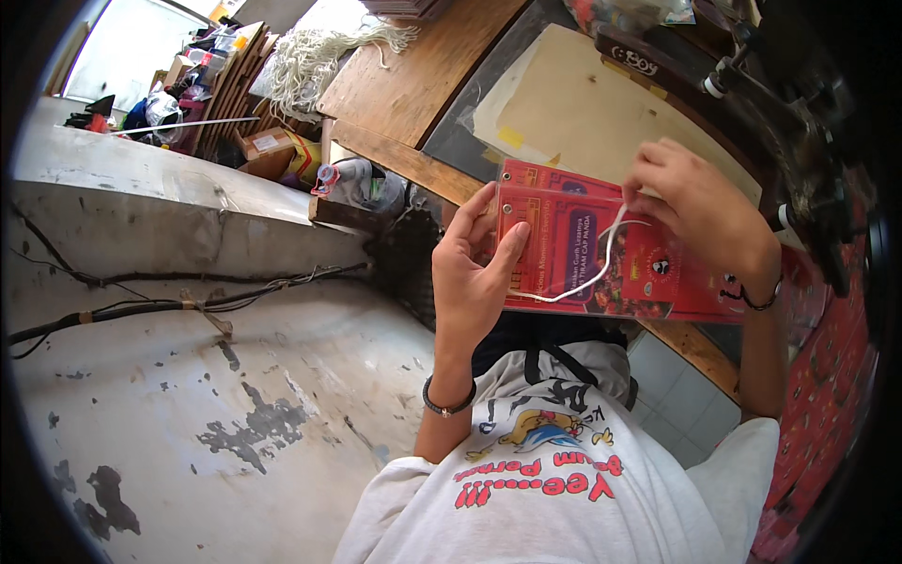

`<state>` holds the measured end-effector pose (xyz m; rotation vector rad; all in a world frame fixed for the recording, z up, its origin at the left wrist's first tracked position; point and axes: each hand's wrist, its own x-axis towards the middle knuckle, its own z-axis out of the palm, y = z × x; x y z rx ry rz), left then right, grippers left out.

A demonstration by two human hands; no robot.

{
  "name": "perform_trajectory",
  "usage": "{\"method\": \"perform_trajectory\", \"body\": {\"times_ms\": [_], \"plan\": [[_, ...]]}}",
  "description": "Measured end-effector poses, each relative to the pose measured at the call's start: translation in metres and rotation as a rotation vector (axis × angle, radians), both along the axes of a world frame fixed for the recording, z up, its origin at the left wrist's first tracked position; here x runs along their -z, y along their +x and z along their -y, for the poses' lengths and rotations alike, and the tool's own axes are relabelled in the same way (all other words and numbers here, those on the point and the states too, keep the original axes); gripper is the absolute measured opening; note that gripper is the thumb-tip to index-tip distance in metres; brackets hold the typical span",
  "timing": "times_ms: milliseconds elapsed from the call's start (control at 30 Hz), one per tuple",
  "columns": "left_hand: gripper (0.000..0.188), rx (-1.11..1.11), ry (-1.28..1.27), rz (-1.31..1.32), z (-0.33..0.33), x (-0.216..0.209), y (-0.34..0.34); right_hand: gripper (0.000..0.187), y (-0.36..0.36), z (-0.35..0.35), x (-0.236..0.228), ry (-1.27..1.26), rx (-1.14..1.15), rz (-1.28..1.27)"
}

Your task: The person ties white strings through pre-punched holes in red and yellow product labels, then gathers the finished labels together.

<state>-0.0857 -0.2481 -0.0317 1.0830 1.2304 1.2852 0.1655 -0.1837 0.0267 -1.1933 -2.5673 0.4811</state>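
Note:
My left hand (470, 268) grips the left end of a flat red printed sheet (625, 282) with a glossy clear layer, thumb on top and fingers behind. Small metal eyelets (507, 209) sit at that end, near my fingers. Another red sheet (568, 180) shows just past its far edge. A thin white cord (606, 254) curves loosely across the printed face, from below my left thumb up to my right hand (691, 202). There the fingers are closed in a pinch on the cord, above the sheet's far edge. Part of the cord is hidden by those fingers.
Beyond my hands is a worktable (413, 75) bearing a cream board (573, 94). A dark machine (799, 132) stands at right, with red printed sheets (827, 404) hanging below. White cords (319, 66) lie heaped at far left, above a peeling wall (235, 376) with cables.

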Motion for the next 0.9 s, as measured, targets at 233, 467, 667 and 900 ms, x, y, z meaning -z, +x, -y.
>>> {"method": "perform_trajectory", "body": {"times_ms": [233,467,667,900], "plan": [[0.039,0.016,0.035,0.046,0.003,-0.005,0.000,0.015,-0.047,0.007,0.004,0.080,-0.041,-0.428],[0.027,-0.022,0.258,-0.215,-0.004,0.019,-0.011,0.014,-0.078,0.023,0.034,-0.099,0.036,-0.793],[0.026,0.062,0.251,-0.321,-0.005,0.018,-0.012,0.015,-0.091,0.025,0.052,-0.141,0.163,-0.801],[0.026,0.084,0.101,-0.185,-0.005,0.022,-0.011,0.017,-0.094,0.025,0.059,0.001,0.169,-0.686]]}}
